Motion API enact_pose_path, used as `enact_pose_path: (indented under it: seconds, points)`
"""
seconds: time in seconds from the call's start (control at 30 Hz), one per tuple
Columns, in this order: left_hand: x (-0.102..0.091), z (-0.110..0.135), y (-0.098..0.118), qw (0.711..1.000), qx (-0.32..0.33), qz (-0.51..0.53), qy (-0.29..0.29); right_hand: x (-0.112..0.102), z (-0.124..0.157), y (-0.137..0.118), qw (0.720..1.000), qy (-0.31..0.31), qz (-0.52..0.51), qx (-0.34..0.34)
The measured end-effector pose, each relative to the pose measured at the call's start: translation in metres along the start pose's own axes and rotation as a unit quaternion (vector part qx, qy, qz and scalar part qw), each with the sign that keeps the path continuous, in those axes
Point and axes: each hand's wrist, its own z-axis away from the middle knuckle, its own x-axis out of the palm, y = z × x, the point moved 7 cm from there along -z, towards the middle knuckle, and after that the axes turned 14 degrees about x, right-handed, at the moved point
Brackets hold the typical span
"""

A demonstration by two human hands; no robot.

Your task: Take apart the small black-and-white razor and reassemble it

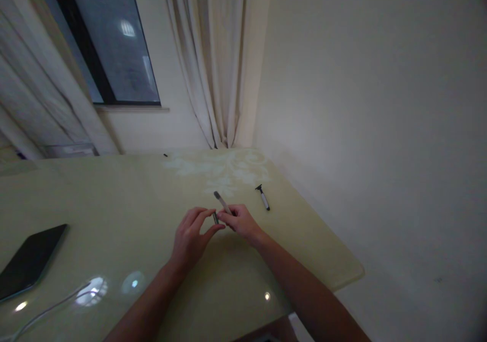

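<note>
My left hand (193,234) is closed in a pinch, thumb and fingertips at the two ends of a small, narrow grey-green piece (215,218). Its exact kind is too small to tell. Closed around a slim light-grey stick with a darker grey tip (222,201) is my right hand (240,222); the stick leans up and to the left. The fingertips of both hands nearly meet above the table. Beyond my right hand, a razor (263,198) with a black head and a grey handle lies on the table.
The pale yellow-green glossy table (125,195) ends at the wall on the right. A dark tablet-like slab (32,261) lies at the left, with a white cable (49,309) in front. A tiny black object (165,155) is near the far edge, below the curtain (213,68).
</note>
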Motion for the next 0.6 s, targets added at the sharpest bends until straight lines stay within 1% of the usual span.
enact_pose_path:
  seconds: [0.17,0.3,0.47,0.6]
  points:
    - [0.000,-0.003,0.002,1.000,-0.001,0.026,-0.014,-0.004,0.000,-0.002,1.000,0.019,0.019,-0.016]
    - [0.004,-0.004,0.002,0.998,-0.007,0.056,-0.029,-0.007,-0.001,0.000,1.000,0.021,0.009,-0.004]
    - [0.007,-0.004,0.000,0.997,-0.015,0.071,-0.030,-0.010,0.000,-0.001,0.999,0.020,0.036,0.000]
    - [0.011,-0.005,0.003,0.990,-0.015,0.133,-0.051,-0.012,-0.001,0.001,0.999,0.029,0.038,0.012]
